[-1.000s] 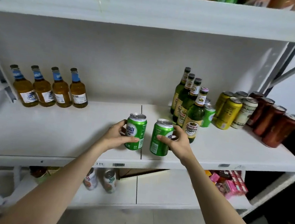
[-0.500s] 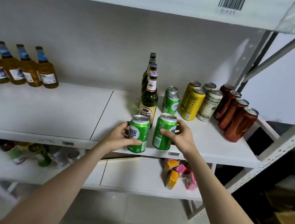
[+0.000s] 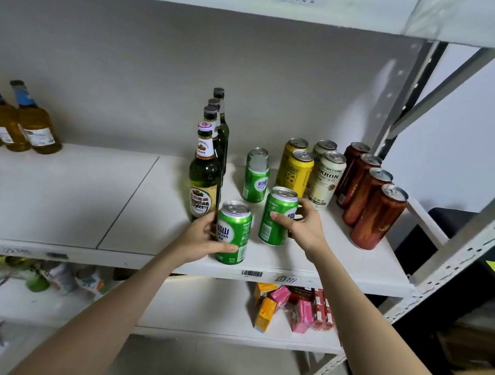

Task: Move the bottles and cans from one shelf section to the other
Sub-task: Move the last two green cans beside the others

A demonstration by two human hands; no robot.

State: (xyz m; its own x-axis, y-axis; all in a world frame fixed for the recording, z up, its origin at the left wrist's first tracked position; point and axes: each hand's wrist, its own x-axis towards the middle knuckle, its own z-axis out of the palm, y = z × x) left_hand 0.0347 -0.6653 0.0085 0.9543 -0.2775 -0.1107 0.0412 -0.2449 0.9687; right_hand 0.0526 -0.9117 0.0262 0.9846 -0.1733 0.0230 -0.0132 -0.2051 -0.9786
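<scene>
My left hand (image 3: 202, 240) grips a green can (image 3: 233, 234) near the front edge of the right shelf section (image 3: 338, 264). My right hand (image 3: 304, 226) grips a second green can (image 3: 276, 216) just right of it and a little further back. Both cans are upright; whether they touch the shelf I cannot tell. Behind them stand two more green cans (image 3: 256, 176) in a line, and a row of green beer bottles (image 3: 205, 180) to their left. Amber bottles (image 3: 34, 125) with blue necks stand at the back of the left section (image 3: 60, 195).
Yellow cans (image 3: 297, 172), cream cans (image 3: 327, 179) and dark red cans (image 3: 378, 216) fill the right part of the section. A grey upright post (image 3: 456, 253) bounds it on the right. The shelf below holds small cartons (image 3: 289, 309) and lying bottles (image 3: 52, 278).
Both hands have carried their green cans rightward, from the seam between the sections into the right section beside the green bottles. The view has swung right as well.
</scene>
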